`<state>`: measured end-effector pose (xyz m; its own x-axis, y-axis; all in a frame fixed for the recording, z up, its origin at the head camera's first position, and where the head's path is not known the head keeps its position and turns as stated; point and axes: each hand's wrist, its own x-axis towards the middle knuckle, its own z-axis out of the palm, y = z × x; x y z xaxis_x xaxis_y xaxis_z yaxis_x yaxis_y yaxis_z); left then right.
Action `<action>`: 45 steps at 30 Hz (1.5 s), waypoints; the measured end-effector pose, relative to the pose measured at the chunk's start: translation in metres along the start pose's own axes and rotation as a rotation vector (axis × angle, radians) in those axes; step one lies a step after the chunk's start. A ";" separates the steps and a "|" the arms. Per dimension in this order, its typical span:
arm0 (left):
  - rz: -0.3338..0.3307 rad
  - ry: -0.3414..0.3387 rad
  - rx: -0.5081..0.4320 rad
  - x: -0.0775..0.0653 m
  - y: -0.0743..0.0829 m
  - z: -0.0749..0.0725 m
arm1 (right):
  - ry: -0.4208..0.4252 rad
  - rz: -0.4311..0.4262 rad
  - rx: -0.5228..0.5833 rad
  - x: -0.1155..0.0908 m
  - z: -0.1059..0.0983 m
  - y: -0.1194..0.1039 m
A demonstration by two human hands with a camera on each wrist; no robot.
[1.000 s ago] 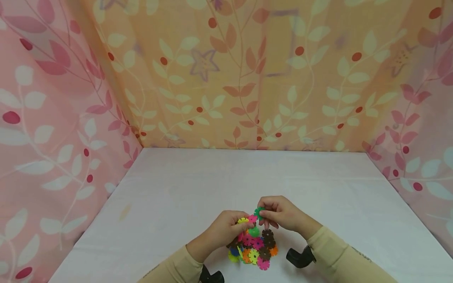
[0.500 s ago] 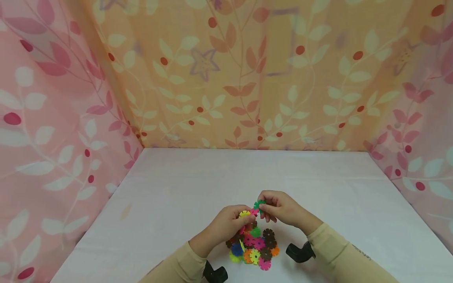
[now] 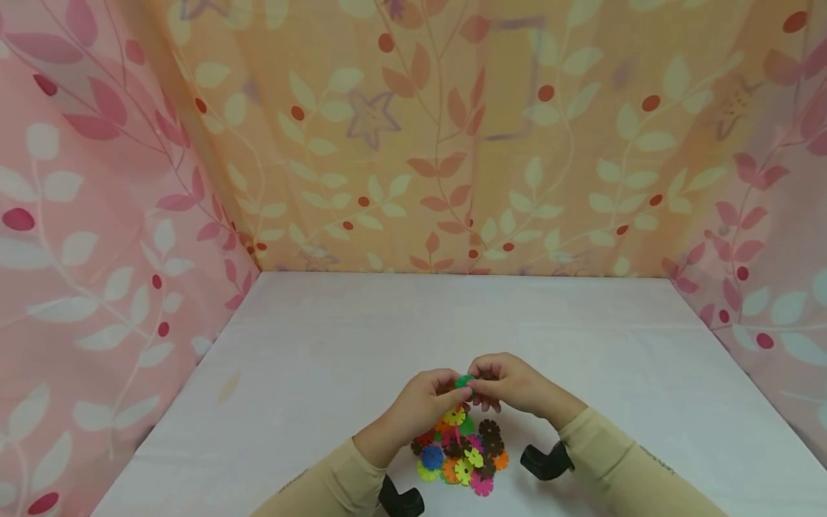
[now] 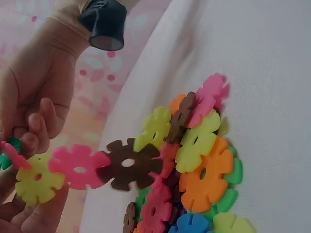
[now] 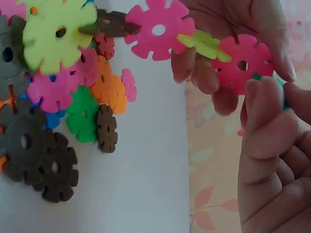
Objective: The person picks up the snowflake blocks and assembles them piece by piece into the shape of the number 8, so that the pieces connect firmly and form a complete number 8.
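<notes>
I watch the person's two hands, fingers meeting, low and just right of centre in the head view. The right hand (image 3: 513, 388) pinches a green flower piece (image 3: 464, 382) with its thumb and fingers. The left hand (image 3: 420, 402) holds the end of a row of flower pieces (image 4: 68, 165): a pink one (image 5: 238, 51), a yellow one (image 4: 46, 184), another pink one (image 4: 92, 167) and a brown one (image 4: 116, 167). In the upper right of the right wrist view, the green piece touches the first pink one's edge; I can't tell if it is pushed in. A bright pile (image 3: 474, 457) of flower pieces lies below the hands, on the white table (image 3: 362, 323). Dark writing (image 3: 659, 463) runs along the right sleeve (image 3: 620, 459), too tiny for me to read.
</notes>
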<state>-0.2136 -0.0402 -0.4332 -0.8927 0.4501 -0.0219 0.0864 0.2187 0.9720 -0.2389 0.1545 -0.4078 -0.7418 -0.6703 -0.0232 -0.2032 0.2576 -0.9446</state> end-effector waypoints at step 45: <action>-0.210 -0.043 -0.339 -0.010 -0.010 -0.013 | 0.194 -0.179 -0.417 -0.005 0.001 0.016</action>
<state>-0.2111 -0.0579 -0.4398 -0.8554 0.4633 -0.2315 -0.2535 0.0153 0.9672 -0.2378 0.1616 -0.4233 -0.7694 -0.5973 0.2265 -0.5473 0.4334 -0.7160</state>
